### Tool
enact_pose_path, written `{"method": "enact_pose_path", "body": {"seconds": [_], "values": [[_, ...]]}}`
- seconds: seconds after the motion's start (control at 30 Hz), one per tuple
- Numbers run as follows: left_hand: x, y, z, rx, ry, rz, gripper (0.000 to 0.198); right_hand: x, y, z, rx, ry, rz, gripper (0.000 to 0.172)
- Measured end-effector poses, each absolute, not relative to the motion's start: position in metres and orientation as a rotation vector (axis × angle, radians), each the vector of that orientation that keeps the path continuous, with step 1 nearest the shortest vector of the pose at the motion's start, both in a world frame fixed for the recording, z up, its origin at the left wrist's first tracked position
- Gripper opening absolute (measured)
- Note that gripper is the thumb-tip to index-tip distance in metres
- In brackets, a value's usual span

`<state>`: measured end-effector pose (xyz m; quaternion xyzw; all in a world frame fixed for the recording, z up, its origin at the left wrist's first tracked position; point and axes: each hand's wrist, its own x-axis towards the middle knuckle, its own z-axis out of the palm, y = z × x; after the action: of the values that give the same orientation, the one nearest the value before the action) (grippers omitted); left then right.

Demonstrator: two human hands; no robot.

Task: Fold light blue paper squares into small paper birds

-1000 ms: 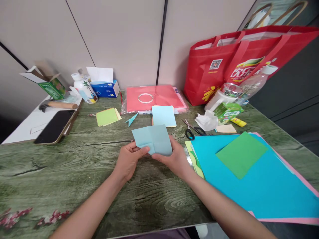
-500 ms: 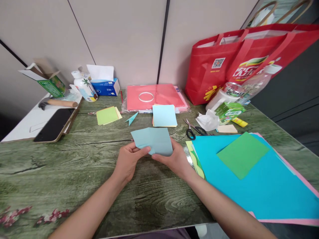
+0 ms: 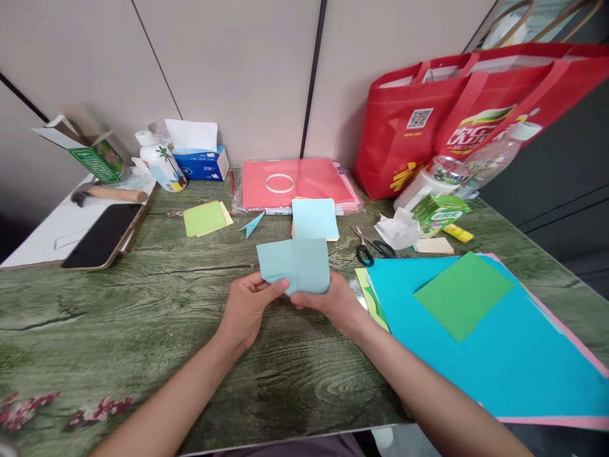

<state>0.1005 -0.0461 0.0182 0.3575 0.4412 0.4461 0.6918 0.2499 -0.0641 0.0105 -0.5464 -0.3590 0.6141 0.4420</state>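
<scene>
A light blue sheet of paper (image 3: 307, 261) is held up between both hands, with a crease down its middle and a fold near the lower left. My left hand (image 3: 250, 304) pinches its lower left edge, thumb on the front. Along the lower right edge, my right hand (image 3: 333, 303) grips it with the thumb in front and the fingers behind. Just beyond lies a stack of light blue square paper (image 3: 315, 218). A small folded blue paper piece (image 3: 253, 225) and a pile of green and yellow squares (image 3: 205, 219) lie to the left of that stack.
Scissors (image 3: 365, 245), a crumpled tissue (image 3: 398, 228) and large blue sheets (image 3: 428, 355) lie to the right. A red bag (image 3: 394, 127) stands behind them. At the back are a red paper pack (image 3: 314, 181) and a tissue box (image 3: 202, 163). A phone (image 3: 102, 236) and hammer (image 3: 114, 193) lie left.
The blue sheet has turned a little in my hands; its left corner has moved inward and the middle crease shows more clearly. Both hands keep their hold.
</scene>
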Motion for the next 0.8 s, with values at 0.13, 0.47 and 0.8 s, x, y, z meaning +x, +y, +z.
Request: {"method": "enact_pose_path", "body": {"seconds": [0.13,0.47,0.8], "values": [[0.1009,-0.0469,0.0199,0.794,1.004,0.998,0.025,0.2501,-0.065,0.0096,-1.351,-0.909,1.502,0.035],[0.1023,-0.0471,0.0204,0.758,1.031,1.027,0.027,0.2486,-0.0669,0.0126,-1.397,-0.994,1.408,0.029],[0.1028,-0.0474,0.0196,0.764,1.052,1.034,0.027,0.2488,-0.068,0.0099,-1.455,-1.044,1.332,0.03]]}}
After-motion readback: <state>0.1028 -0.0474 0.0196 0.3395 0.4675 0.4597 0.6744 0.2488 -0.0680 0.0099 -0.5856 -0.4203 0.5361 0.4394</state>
